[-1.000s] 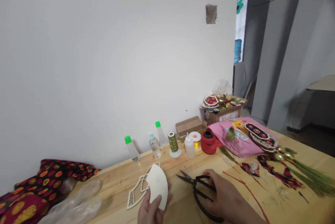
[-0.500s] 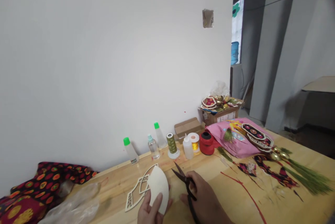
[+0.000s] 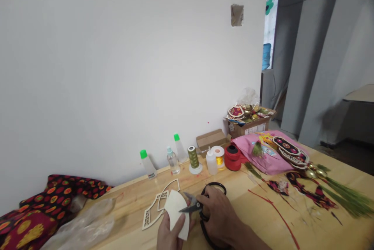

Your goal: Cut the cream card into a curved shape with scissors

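My left hand (image 3: 169,234) is at the bottom edge, pinching a curved white card piece (image 3: 177,213) and holding it upright over the wooden table (image 3: 263,219). My right hand (image 3: 217,217) is closed around black scissors (image 3: 201,207), whose blades point left and touch the card's right edge. Just left of the card a cream cut-out frame (image 3: 159,203) lies flat on the table.
Along the wall stand green-capped bottles (image 3: 147,164), a clear bottle (image 3: 173,161), a green thread spool (image 3: 193,159), a white bottle (image 3: 210,162) and a red spool (image 3: 233,158). Patterned cloth (image 3: 43,207) and plastic lie left; pink fabric (image 3: 264,156), ornaments and green tassels (image 3: 344,195) right.
My right hand picked the scissors up off the table, turned them and brought the blades left to the card. The left hand kept holding the card, now slightly lower.
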